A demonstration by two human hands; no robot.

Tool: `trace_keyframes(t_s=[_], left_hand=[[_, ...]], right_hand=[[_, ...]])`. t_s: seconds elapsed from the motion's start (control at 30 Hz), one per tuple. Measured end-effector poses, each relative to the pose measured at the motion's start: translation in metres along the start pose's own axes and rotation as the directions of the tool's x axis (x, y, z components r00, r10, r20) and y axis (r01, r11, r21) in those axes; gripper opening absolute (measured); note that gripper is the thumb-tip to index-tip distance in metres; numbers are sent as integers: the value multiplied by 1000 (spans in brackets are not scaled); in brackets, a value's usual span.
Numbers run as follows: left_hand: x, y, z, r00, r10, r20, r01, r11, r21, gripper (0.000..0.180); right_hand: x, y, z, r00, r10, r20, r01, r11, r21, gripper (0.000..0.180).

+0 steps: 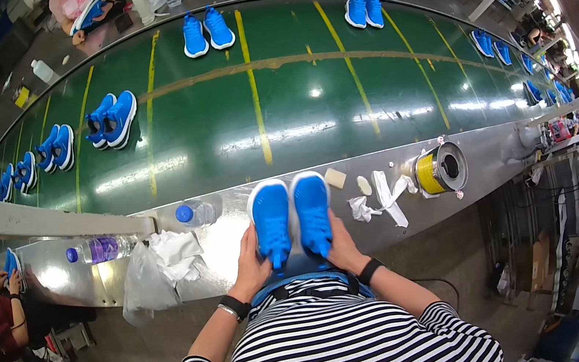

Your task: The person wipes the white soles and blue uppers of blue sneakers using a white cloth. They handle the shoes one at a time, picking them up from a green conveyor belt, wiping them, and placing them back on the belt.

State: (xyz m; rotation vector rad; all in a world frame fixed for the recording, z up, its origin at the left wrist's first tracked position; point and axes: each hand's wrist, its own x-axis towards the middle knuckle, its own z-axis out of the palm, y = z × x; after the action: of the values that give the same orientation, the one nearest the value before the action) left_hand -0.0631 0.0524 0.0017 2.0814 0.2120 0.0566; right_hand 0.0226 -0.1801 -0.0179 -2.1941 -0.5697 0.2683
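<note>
Two blue sneakers with white soles stand side by side, toes pointing away from me, at the near edge of the metal ledge. My left hand (249, 267) is wrapped round the heel part of the left sneaker (270, 217). Round the outer heel side of the right sneaker (312, 207) my right hand (344, 246) is closed. A narrow gap runs between the two toes. Some of my fingers are hidden behind the shoes. Just beyond the right toe lies a small cream-coloured block (336, 178).
A green conveyor belt (209, 133) with yellow lines carries several pairs of blue sneakers (119, 120). On the metal ledge (233, 204) are a capped bottle (195, 213), a purple-labelled bottle (96, 250), crumpled white cloth (175, 255), white strips (386, 197) and a tin (441, 168). Other people work at left.
</note>
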Motion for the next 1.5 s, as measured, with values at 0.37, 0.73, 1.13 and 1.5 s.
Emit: trace_keyframes(t_s=[0.37,0.73,1.13,1.5], left_hand=[[11,-38,40,991,-121,52,125,988,-95,71],[52,56,-1,931,-256,262,300,943,-143,51],[139,116,-33,898,-383,217,404,913,-60,41],[261,90,-92,939,-273,210,151,874,462,45]], right_hand=[[6,-43,-43,916,-247,317,314,932,-181,50],[116,-37,-141,904,-210,372,305,927,-219,47],[287,85,-336,881,436,185,-474,818,327,58],[336,226,-373,994,-51,-94,1,883,-469,38]])
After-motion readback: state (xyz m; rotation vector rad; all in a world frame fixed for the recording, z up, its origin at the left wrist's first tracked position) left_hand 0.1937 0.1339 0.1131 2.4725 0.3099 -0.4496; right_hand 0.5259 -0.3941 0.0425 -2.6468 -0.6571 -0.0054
